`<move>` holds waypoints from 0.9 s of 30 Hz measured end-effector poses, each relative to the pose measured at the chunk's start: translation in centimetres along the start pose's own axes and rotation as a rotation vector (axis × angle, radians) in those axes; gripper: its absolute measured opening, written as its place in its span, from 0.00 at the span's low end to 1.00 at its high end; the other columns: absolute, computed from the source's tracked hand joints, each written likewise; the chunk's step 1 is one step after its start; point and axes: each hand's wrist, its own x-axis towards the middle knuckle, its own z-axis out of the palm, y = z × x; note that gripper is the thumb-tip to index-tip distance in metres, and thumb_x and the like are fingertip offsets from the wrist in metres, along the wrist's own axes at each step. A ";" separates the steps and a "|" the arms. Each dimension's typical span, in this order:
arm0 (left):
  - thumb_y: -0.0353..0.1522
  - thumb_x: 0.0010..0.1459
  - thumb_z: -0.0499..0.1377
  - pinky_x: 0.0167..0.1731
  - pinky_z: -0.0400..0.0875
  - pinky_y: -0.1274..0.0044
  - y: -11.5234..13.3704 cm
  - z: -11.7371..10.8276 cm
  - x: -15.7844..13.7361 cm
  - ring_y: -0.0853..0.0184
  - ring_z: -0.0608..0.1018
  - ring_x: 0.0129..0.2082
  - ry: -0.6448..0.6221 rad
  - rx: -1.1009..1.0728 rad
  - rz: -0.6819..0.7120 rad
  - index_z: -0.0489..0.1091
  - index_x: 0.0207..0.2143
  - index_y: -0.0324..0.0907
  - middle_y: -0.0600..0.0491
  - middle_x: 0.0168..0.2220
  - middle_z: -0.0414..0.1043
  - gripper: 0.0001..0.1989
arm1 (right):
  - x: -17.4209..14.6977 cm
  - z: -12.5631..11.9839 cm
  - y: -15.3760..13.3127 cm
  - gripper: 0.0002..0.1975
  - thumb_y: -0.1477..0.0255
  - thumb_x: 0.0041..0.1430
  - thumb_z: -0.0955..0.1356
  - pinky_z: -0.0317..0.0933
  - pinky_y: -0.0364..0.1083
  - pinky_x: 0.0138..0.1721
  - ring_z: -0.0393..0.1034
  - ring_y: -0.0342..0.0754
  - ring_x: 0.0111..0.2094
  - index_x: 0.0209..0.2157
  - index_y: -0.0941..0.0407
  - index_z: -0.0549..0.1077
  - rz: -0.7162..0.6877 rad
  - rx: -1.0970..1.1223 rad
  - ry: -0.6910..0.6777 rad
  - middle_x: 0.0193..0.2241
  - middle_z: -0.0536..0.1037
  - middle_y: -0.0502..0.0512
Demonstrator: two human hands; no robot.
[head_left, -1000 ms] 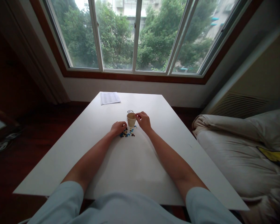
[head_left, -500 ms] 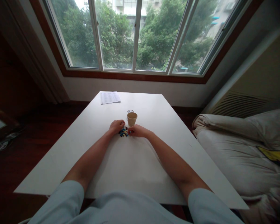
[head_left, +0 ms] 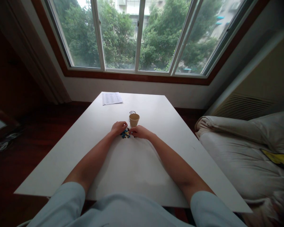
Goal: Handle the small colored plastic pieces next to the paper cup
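A small pile of tiny blue, yellow, white and dark pieces (head_left: pixel 125 134) lies on the white table (head_left: pixel 134 170). My left hand (head_left: pixel 119 127) rests at the pile's left side, fingers curled and drawn together; whatever they may hold is too small to make out. On the other side, my right hand (head_left: pixel 140 131) reaches over the right edge of the pile with its fingertips pressed together and pointing down. Any piece between those fingertips is hidden. Just beyond my right hand stands a light brown paper cup (head_left: pixel 134 120), upright, with neither hand holding it.
Behind the cup lies a thin, dark looped thing (head_left: pixel 132 112), perhaps a cord or glasses. Printed paper sheets (head_left: pixel 112 98) lie at the far left corner of the table. A padded, cloth-covered seat (head_left: pixel 227 154) stands to the right, and a window (head_left: pixel 138 37) is ahead.
My right hand has shifted very slightly at the pile's edge, its fingers now straighter, and a small dark piece shows beneath it. My left hand stays almost where it was.
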 end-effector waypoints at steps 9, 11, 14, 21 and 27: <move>0.38 0.61 0.54 0.40 0.67 0.76 0.0 0.0 -0.1 0.63 0.78 0.41 0.000 0.010 0.010 0.78 0.43 0.49 0.52 0.40 0.80 0.14 | 0.0 -0.1 -0.3 0.13 0.75 0.55 0.70 0.54 0.38 0.34 0.66 0.41 0.31 0.43 0.53 0.79 -0.048 0.003 -0.014 0.32 0.77 0.51; 0.38 0.61 0.54 0.39 0.67 0.76 -0.1 0.0 0.0 0.62 0.78 0.40 0.004 0.007 0.021 0.78 0.42 0.49 0.51 0.40 0.80 0.14 | 0.0 0.0 -0.3 0.14 0.75 0.54 0.70 0.55 0.38 0.34 0.66 0.41 0.31 0.43 0.53 0.79 -0.068 0.007 -0.020 0.34 0.77 0.51; 0.38 0.62 0.54 0.39 0.67 0.75 0.0 0.0 0.0 0.62 0.78 0.40 0.008 0.005 0.018 0.78 0.42 0.49 0.51 0.39 0.80 0.14 | 0.0 0.1 -0.1 0.14 0.77 0.54 0.69 0.55 0.38 0.35 0.65 0.41 0.32 0.42 0.54 0.79 -0.102 0.012 -0.026 0.34 0.76 0.52; 0.38 0.62 0.54 0.39 0.67 0.76 0.0 0.0 0.0 0.63 0.78 0.40 0.000 0.013 -0.003 0.78 0.42 0.50 0.52 0.39 0.80 0.14 | -0.1 -0.2 -0.3 0.13 0.75 0.53 0.70 0.56 0.39 0.35 0.65 0.41 0.31 0.42 0.54 0.79 -0.141 -0.001 -0.062 0.34 0.76 0.52; 0.39 0.61 0.54 0.38 0.66 0.75 -0.5 0.5 0.3 0.62 0.77 0.39 0.009 0.012 0.012 0.78 0.42 0.50 0.52 0.39 0.80 0.14 | -0.1 0.0 -0.7 0.11 0.77 0.54 0.69 0.56 0.39 0.36 0.66 0.41 0.33 0.40 0.55 0.79 -0.129 -0.008 -0.045 0.36 0.76 0.53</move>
